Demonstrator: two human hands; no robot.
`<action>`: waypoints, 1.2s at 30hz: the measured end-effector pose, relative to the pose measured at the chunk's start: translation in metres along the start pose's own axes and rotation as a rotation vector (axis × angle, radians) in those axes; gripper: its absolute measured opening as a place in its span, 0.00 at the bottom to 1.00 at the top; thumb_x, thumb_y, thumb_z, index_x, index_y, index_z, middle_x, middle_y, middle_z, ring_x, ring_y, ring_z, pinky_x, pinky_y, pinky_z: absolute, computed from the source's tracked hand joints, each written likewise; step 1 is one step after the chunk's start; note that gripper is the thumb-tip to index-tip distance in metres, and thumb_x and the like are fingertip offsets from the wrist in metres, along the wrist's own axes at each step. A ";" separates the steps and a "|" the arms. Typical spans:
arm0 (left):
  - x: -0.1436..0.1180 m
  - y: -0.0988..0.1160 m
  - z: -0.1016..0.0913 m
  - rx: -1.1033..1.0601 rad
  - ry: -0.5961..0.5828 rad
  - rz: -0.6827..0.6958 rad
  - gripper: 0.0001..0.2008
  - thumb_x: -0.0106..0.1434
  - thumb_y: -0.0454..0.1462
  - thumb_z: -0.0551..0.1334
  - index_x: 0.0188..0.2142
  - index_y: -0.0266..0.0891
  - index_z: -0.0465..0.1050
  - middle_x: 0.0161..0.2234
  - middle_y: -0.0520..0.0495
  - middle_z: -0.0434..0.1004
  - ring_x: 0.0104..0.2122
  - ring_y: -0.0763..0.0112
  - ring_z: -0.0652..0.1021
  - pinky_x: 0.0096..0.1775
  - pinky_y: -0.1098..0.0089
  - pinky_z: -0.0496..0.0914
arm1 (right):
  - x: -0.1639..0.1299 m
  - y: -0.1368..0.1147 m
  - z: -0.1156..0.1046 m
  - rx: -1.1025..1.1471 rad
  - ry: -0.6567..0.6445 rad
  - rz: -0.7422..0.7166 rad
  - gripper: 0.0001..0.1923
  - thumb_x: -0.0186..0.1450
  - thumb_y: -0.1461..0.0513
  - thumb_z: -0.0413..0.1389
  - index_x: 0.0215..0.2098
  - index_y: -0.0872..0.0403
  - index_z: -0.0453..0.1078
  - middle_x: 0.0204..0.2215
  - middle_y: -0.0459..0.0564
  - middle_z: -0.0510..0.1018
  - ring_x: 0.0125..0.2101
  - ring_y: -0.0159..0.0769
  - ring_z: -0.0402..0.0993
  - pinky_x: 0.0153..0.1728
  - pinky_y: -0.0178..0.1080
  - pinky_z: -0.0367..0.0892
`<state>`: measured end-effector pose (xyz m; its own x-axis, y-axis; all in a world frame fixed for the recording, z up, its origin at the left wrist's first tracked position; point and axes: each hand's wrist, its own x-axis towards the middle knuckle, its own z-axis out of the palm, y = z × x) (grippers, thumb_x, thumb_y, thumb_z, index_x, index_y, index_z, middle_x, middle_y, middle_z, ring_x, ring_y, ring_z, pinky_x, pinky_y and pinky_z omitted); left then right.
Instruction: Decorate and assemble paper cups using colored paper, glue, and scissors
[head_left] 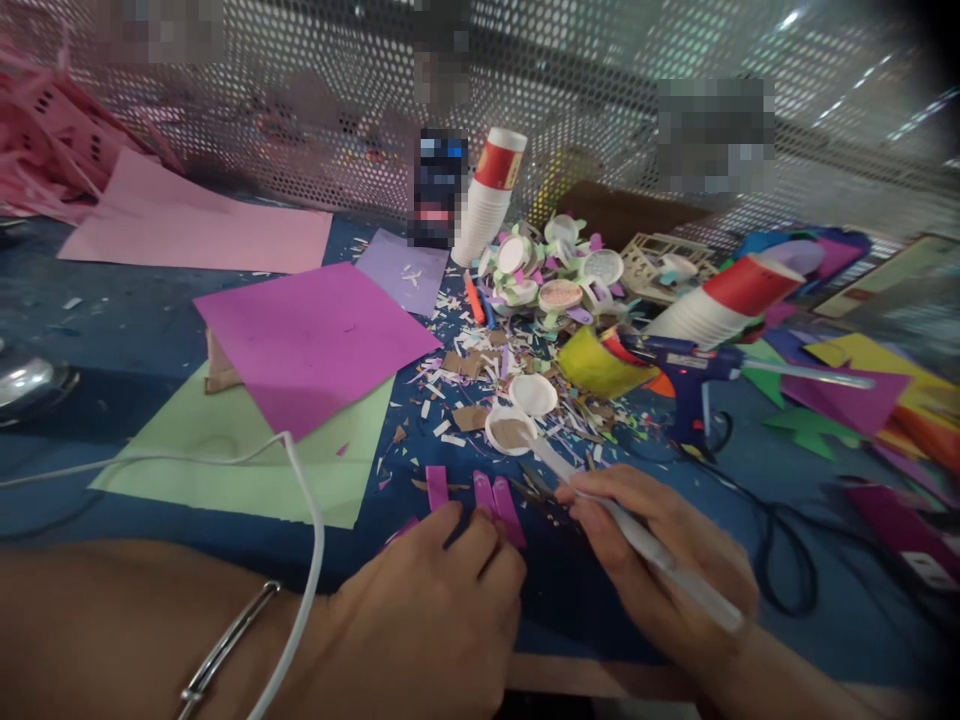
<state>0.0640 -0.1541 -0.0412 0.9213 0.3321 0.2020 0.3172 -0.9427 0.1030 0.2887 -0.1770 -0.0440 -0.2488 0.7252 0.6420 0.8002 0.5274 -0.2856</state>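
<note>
I classify this place as a craft workshop or craft corner; the wider premises I cannot determine. Evidence noted: a blue-surfaced worktable [112, 315] carries a large magenta paper sheet [322, 340], a pale green paper sheet [322, 490], narrow magenta paper strips [510, 512] and a dense litter of multicoloured paper clippings [499, 352]. I further record a dark blue glue gun [686, 372] and a red-banded stack of white cups [491, 195]. A grey perforated screen [330, 115] stands behind.

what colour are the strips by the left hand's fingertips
The strips are bright magenta-purple; they show best in the head view.
</note>
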 end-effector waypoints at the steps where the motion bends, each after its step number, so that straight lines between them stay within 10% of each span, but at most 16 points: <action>1: -0.001 0.000 0.000 0.009 0.003 0.002 0.15 0.72 0.35 0.52 0.43 0.32 0.78 0.42 0.40 0.81 0.38 0.59 0.77 0.39 0.61 0.72 | 0.001 0.000 0.000 0.007 0.003 -0.011 0.12 0.67 0.70 0.58 0.47 0.52 0.72 0.35 0.48 0.84 0.35 0.37 0.83 0.43 0.39 0.79; 24: -0.004 -0.006 -0.001 0.185 0.035 0.060 0.14 0.72 0.35 0.54 0.49 0.32 0.77 0.49 0.41 0.79 0.45 0.58 0.77 0.46 0.58 0.73 | -0.009 0.079 -0.038 -0.474 -0.562 -0.329 0.35 0.59 0.78 0.48 0.61 0.54 0.68 0.54 0.57 0.77 0.50 0.47 0.74 0.44 0.46 0.76; 36: -0.003 -0.007 -0.005 0.093 0.039 0.098 0.12 0.73 0.35 0.56 0.47 0.33 0.76 0.43 0.46 0.79 0.39 0.63 0.77 0.37 0.63 0.72 | -0.019 0.088 -0.047 -0.405 -0.605 -0.338 0.32 0.59 0.77 0.48 0.58 0.53 0.69 0.55 0.58 0.76 0.49 0.47 0.74 0.42 0.48 0.77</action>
<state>0.0583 -0.1484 -0.0376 0.9401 0.2375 0.2447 0.2473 -0.9689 -0.0095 0.3895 -0.1653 -0.0481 -0.6728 0.7304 0.1177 0.7357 0.6437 0.2106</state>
